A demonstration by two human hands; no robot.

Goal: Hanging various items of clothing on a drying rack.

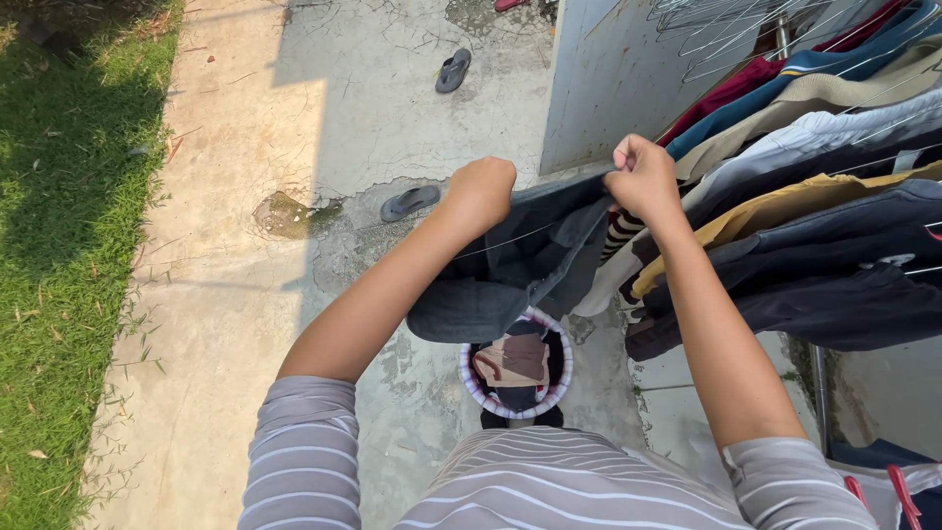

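the person stands over a concrete yard and holds a dark grey garment (530, 260) stretched between both hands. the left hand (481, 191) is a closed fist pinching the cloth's upper edge at about 11 o'clock from the picture's centre; the right hand (643, 177) is likewise closed on the same edge at about 1 o'clock. the garment hangs from these two grips, sagging toward the laundry basket (471, 388) at 6 o'clock, just in front of the person's feet

judging by what lies where, the work looks partly done: the drying rack (814, 383) at 3 o'clock already carries a row of clothes (824, 196), dark blue, mustard, white, tan and red, packed close together, with bare wire hangers (706, 29) at 1 o'clock. the basket is not empty: a brownish piece and some darker ones show inside, so more seems left. the held garment is not yet on the rack, though its right end is touching or just beside the hung clothes

two sandals (410, 202) lie on the concrete at 11 and 12 o'clock, grass (59, 245) at 9 o'clock
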